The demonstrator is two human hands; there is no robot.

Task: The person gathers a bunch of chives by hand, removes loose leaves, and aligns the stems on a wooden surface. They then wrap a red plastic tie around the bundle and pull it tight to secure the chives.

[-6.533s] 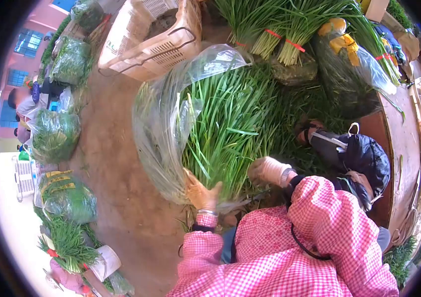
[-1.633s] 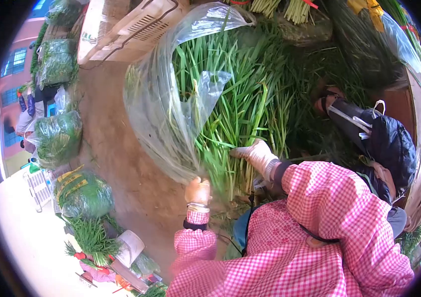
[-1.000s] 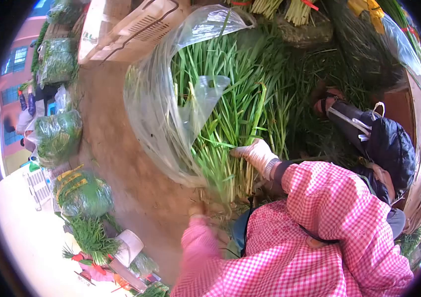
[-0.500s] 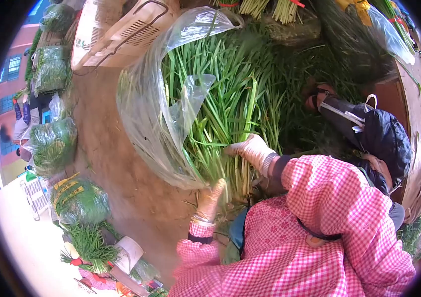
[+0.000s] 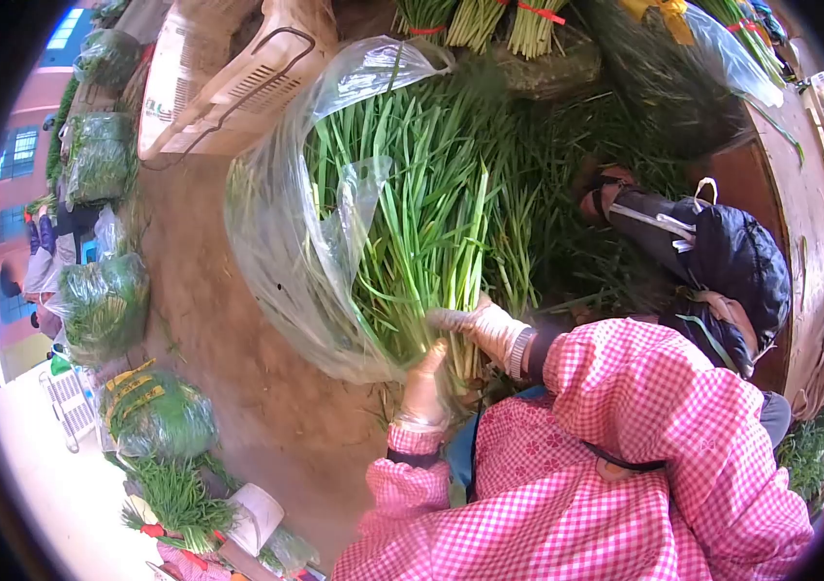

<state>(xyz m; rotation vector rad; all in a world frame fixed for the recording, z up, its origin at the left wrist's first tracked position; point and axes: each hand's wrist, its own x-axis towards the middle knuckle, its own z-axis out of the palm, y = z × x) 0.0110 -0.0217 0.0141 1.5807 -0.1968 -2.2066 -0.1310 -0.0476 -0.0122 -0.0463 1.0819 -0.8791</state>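
Clear bag (image 5: 281, 213) of green chives (image 5: 412, 203), both hands' grip, seemingly, at stems

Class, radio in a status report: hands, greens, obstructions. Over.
Right hand clasps green stalks. Left hand against their base. Plastic bag drapes their left side.

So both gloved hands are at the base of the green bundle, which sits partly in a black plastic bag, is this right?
Not quite: the head view shows the plastic bag is clear, not black. The left hand and the right hand are indeed at the base of the green bundle.
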